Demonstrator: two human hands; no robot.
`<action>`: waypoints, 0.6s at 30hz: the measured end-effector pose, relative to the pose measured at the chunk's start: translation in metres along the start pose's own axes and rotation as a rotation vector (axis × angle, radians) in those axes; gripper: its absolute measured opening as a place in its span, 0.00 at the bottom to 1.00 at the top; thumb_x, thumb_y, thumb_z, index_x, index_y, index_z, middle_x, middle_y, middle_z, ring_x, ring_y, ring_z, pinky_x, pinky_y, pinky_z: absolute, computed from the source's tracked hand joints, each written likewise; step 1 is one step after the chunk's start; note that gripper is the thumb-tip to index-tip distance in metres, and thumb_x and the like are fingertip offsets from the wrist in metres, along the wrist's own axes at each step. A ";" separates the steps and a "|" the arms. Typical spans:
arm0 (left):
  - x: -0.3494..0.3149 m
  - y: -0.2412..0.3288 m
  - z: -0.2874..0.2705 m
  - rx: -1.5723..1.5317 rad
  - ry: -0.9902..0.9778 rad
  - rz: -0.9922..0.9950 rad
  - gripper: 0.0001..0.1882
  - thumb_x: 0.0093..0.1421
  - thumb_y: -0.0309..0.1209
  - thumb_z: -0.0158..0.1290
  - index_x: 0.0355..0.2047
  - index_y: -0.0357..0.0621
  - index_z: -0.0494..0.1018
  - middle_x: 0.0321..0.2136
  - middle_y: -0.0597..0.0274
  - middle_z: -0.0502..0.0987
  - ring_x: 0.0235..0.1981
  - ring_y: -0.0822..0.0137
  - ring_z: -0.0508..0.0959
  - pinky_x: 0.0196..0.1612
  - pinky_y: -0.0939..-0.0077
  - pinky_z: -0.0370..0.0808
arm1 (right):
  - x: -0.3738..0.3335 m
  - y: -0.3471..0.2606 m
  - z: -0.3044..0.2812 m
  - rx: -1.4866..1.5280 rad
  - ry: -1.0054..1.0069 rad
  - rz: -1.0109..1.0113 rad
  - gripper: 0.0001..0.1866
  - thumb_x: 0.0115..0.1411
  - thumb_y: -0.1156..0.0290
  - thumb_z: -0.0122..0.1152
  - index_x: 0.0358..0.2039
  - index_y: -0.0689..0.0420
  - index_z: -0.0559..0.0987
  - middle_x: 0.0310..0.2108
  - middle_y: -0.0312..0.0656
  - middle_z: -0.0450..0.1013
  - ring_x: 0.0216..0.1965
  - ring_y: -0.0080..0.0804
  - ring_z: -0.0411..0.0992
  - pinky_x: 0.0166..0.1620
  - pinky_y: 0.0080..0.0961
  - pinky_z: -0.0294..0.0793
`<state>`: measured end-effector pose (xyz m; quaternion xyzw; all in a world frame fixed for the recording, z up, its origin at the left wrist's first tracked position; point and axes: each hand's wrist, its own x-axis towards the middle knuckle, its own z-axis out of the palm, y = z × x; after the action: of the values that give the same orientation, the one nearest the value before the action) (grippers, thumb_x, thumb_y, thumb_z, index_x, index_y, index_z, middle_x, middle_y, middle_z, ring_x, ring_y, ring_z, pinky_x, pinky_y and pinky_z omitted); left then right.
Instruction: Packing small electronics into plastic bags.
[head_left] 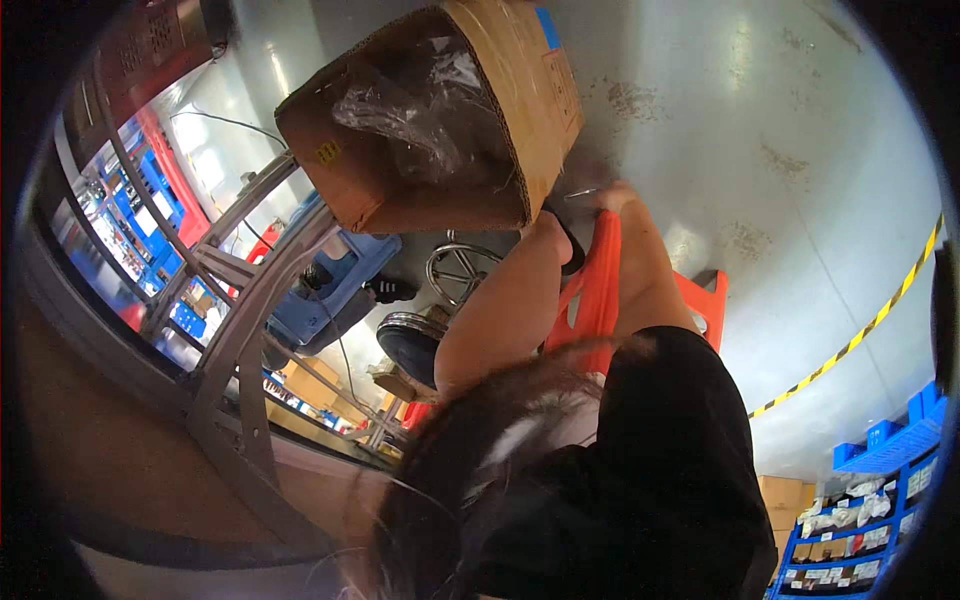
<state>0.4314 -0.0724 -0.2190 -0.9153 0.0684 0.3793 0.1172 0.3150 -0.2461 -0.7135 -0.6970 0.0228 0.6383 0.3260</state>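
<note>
My right hand (618,197) reaches down beside the box, at the end of my bare forearm. Its fingers close on a thin shiny metal tool (581,192), whose exact kind is too small to make out. Just left of the hand is a tilted brown cardboard box (545,110) with its opening toward me. Crumpled clear plastic (410,115) lies inside it. A red plastic stool (600,270) stands under and beside my right forearm. My bare leg and a black shoe (570,245) are below the box. My left hand is out of the picture.
A brown metal frame (225,350) runs along the left. Near it are a blue plastic bin (315,300), a round black stool seat (410,350) and a striped black shoe (392,290). Yellow-black tape (870,325) marks the floor; blue shelving (850,545) stands lower right.
</note>
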 end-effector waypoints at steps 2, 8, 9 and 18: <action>-0.017 -0.013 -0.021 0.001 0.095 -0.028 0.28 0.58 0.28 0.46 0.59 0.41 0.60 0.61 0.45 0.56 0.62 0.50 0.58 0.62 0.61 0.54 | -0.034 -0.073 -0.035 0.277 -0.039 0.088 0.20 0.42 0.60 0.69 0.34 0.60 0.81 0.34 0.49 0.78 0.35 0.39 0.76 0.38 0.31 0.74; -0.067 -0.006 -0.083 -0.096 0.459 -0.028 0.28 0.57 0.26 0.47 0.60 0.41 0.59 0.62 0.42 0.54 0.63 0.47 0.56 0.63 0.59 0.51 | -0.113 -0.086 -0.071 1.088 0.121 -0.076 0.14 0.53 0.73 0.61 0.39 0.65 0.77 0.31 0.43 0.77 0.31 0.32 0.75 0.37 0.31 0.76; -0.080 -0.002 -0.093 -0.118 0.525 -0.033 0.28 0.57 0.26 0.47 0.60 0.41 0.59 0.62 0.42 0.54 0.63 0.46 0.56 0.63 0.58 0.51 | -0.137 -0.087 -0.081 1.335 0.070 -0.050 0.15 0.54 0.75 0.60 0.43 0.65 0.75 0.32 0.42 0.76 0.31 0.32 0.75 0.38 0.31 0.76; -0.136 0.024 -0.131 -0.216 0.819 0.058 0.32 0.55 0.20 0.48 0.62 0.42 0.56 0.63 0.44 0.53 0.64 0.47 0.54 0.65 0.57 0.51 | -0.380 -0.115 -0.132 1.354 -0.610 -0.771 0.28 0.52 0.77 0.53 0.55 0.70 0.65 0.27 0.37 0.69 0.29 0.26 0.69 0.44 0.29 0.68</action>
<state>0.4193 -0.1255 -0.0364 -0.9951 0.0950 -0.0074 -0.0270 0.4119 -0.3658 -0.3243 -0.1063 0.0720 0.4910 0.8616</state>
